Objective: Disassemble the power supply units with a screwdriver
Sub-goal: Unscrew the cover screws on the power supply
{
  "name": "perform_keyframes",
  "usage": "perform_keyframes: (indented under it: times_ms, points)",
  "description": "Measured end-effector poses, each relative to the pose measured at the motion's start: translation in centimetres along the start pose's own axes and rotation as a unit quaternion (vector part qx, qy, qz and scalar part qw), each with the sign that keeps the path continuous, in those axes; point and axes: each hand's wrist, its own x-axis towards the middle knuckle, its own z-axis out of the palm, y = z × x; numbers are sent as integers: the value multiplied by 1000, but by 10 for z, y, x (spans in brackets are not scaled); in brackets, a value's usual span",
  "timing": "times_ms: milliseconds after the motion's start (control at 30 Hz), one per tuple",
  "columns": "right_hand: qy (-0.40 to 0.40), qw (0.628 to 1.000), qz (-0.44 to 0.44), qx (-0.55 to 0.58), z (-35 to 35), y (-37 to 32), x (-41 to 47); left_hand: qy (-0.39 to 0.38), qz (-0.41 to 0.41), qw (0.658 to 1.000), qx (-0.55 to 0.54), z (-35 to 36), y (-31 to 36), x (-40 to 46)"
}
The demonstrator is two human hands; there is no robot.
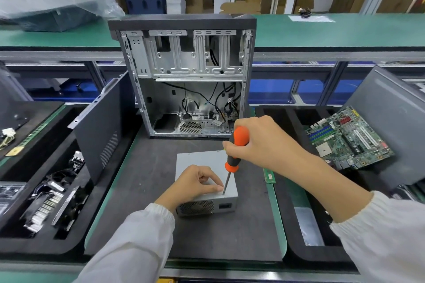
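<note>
A grey metal power supply unit point(202, 161) lies on the dark mat in front of me, its vent grille facing me. My right hand point(259, 142) grips the orange-and-black handle of a screwdriver point(236, 147), held nearly upright. The tip stands on the unit's top face near its front right corner. My left hand point(195, 184) rests on the top of the unit with fingers curled, the thumb and forefinger reaching to the screwdriver's shaft just above the tip.
An opened, emptied computer case point(184, 76) stands upright behind the unit. Its side panel point(103, 126) leans at the left. A black tray point(41, 190) at the left holds fans and heatsinks. A motherboard point(349, 140) and a memory stick point(269, 174) lie at the right.
</note>
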Motion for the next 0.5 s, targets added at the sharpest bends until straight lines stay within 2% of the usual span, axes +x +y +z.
perform_keyframes:
  times_ms: [233,367,500]
  points:
    - [29,998,-48,-37,11,-15,1,3,0,1000,5,0,0,0]
    - [50,997,-42,-37,22,-25,0,-1,5,1000,11,0,1,0]
    - [-1,998,-44,-49,14,-24,3,0,10,1000,11,0,4,-1]
